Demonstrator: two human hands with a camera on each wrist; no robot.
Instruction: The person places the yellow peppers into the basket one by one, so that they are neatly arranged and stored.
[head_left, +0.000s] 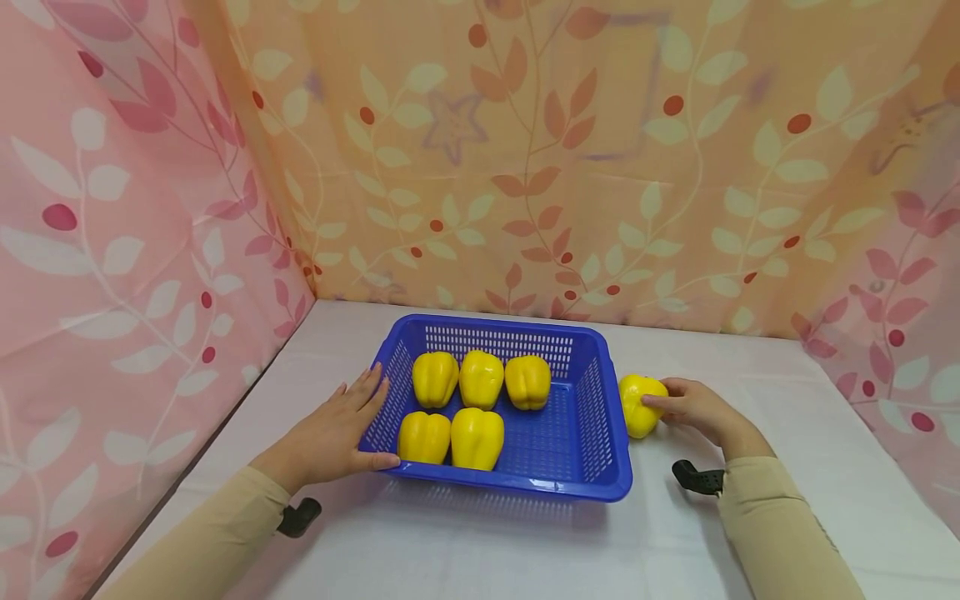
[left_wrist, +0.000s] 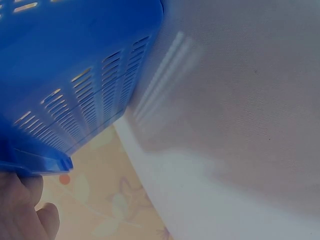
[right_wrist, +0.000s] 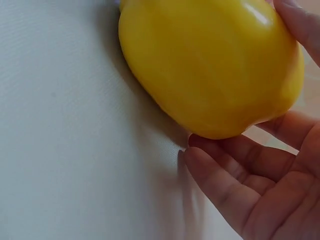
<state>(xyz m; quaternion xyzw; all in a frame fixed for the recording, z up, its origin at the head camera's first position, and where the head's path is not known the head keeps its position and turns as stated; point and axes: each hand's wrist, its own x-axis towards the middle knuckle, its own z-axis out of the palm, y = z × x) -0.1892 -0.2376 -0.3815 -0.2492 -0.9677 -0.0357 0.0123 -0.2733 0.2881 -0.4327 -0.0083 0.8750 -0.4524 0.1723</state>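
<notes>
A blue plastic basket (head_left: 525,481) with slotted walls stands on the table. Inside, at its left and middle, are several yellow bell peppers (head_left: 482,379), three in a back row and two in front. My left hand (head_left: 333,433) rests on the basket's left rim, fingers extended and thumb along the front left corner. In the left wrist view the basket's slotted outer wall (left_wrist: 90,95) shows, with fingertips (left_wrist: 47,220) under its rim. Just right of the basket, my right hand (head_left: 701,410) holds another yellow bell pepper (right_wrist: 210,65) between thumb and fingers, low over the table.
The white-covered table (head_left: 480,554) ends at a flowered curtain (head_left: 525,167) behind, with pink curtain panels (head_left: 112,250) at the sides. Black wrist mounts (head_left: 697,477) stick out from both sleeves. The right part of the basket floor (head_left: 543,429) is bare.
</notes>
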